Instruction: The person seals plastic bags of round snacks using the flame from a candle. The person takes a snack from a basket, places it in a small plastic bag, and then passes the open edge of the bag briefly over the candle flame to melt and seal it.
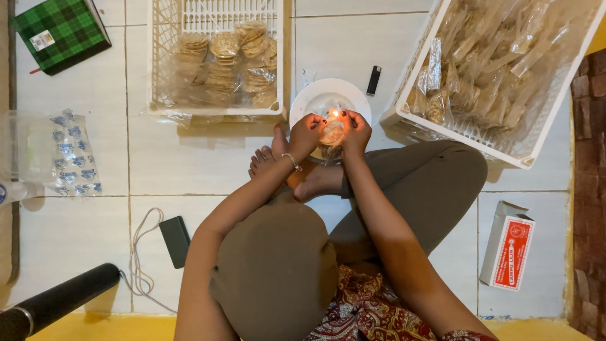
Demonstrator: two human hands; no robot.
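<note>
Left hand (306, 134) and right hand (355, 131) each pinch, fingers closed, the top of a clear cracker packet (331, 134) held at a small flame (334, 114) (over the white plate (319, 99)). Beside the plate: a black lighter (374, 80).

A home floor workplace: white tiled floor (208, 164), cracker-filled baskets (505, 76).

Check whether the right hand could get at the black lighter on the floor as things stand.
Probably yes: the lighter lies on bare tile just beyond the right hand, nothing between, though that hand holds a packet.
</note>
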